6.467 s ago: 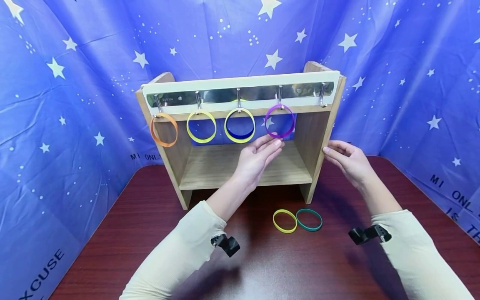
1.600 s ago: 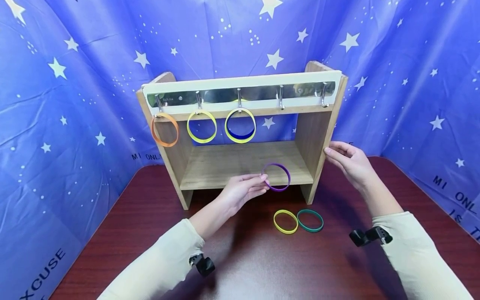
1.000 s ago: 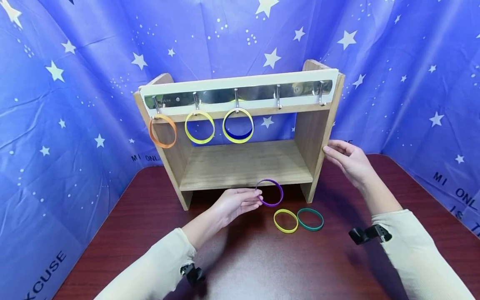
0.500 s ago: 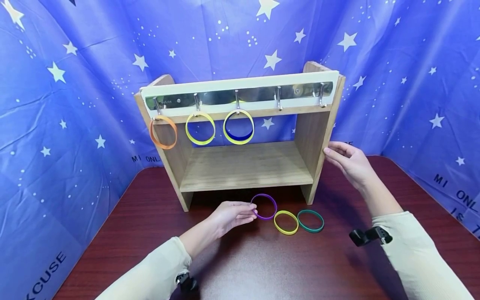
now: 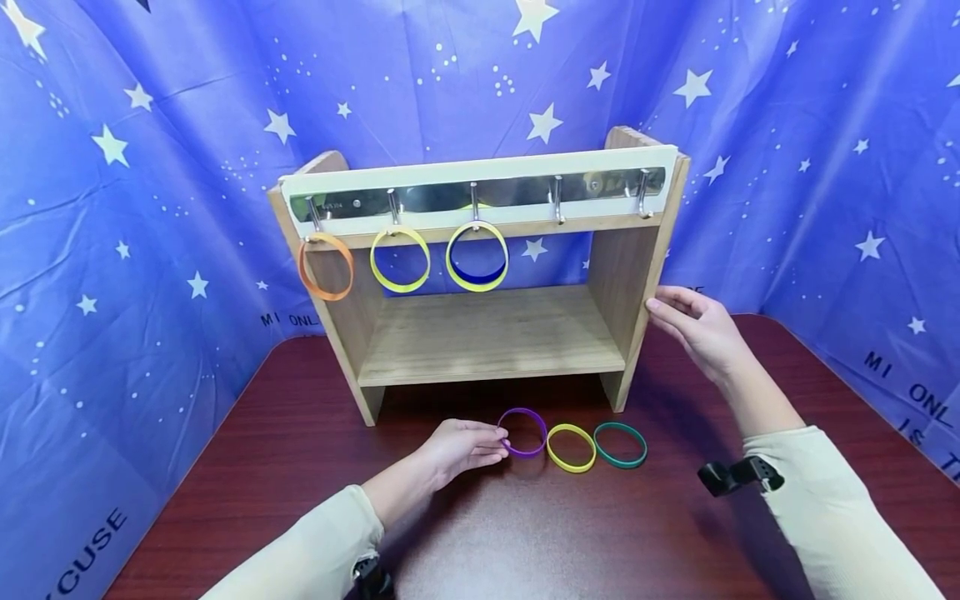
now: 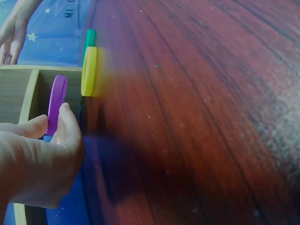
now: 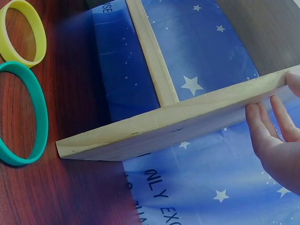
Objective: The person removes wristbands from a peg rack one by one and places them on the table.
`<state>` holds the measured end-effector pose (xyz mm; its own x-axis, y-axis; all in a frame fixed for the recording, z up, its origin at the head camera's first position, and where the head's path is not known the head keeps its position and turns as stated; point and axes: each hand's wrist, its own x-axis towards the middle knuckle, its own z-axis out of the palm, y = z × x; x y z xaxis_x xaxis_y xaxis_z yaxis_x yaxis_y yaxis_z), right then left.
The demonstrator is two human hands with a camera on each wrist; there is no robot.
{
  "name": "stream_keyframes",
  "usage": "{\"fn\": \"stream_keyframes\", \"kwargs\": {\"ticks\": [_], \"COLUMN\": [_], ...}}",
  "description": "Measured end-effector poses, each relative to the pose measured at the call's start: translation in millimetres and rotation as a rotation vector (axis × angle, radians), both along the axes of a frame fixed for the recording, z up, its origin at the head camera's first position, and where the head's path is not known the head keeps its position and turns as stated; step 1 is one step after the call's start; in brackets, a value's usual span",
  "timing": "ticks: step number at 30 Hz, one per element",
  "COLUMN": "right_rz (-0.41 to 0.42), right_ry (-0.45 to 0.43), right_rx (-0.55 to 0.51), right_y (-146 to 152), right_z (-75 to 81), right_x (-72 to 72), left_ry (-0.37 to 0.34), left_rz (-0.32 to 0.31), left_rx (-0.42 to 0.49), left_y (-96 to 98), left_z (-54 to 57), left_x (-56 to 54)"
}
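My left hand (image 5: 467, 450) pinches the left rim of a purple silicone wristband (image 5: 543, 429) between thumb and fingers, low in front of the shelf. The left wrist view shows the wristband (image 6: 57, 101) edge-on; whether it touches the table I cannot tell. Just right of it lie a yellow wristband (image 5: 572, 468) and a green wristband (image 5: 621, 464). My right hand (image 5: 701, 333) rests against the right side panel of the wooden shelf (image 5: 630, 379). In the right wrist view its fingertips (image 7: 253, 110) touch the panel's outer face, the thumb at its front edge.
A metal hook rail (image 5: 435, 196) runs across the shelf's top. An orange wristband (image 5: 303, 271), a yellow wristband (image 5: 428, 265) and a yellow-and-blue pair (image 5: 480, 286) hang on its left hooks; the two right hooks are bare. A starry blue curtain (image 5: 187, 167) surrounds the dark red table (image 5: 525, 542).
The purple wristband came off the fourth hook and moved down toward the table with my left hand, now beside the yellow one. My right hand stayed at the side panel.
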<state>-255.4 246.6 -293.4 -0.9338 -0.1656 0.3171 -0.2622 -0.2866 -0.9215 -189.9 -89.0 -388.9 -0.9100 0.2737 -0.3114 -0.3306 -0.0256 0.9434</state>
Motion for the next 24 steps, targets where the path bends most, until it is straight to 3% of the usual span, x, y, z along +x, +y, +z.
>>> {"fn": "stream_keyframes", "kwargs": {"ticks": [14, 24], "right_rz": [0.005, 0.007], "right_ry": [-0.001, -0.002], "right_rx": [0.004, -0.010], "right_y": [-0.8, -0.8], "right_z": [0.5, 0.7], "right_x": [0.7, 0.0], "left_ry": [-0.024, -0.016], "left_rz": [0.029, 0.001], "left_rx": [-0.039, -0.179], "left_y": [6.1, 4.3], "left_z": [-13.8, -5.1], "left_x": [2.3, 1.3]}}
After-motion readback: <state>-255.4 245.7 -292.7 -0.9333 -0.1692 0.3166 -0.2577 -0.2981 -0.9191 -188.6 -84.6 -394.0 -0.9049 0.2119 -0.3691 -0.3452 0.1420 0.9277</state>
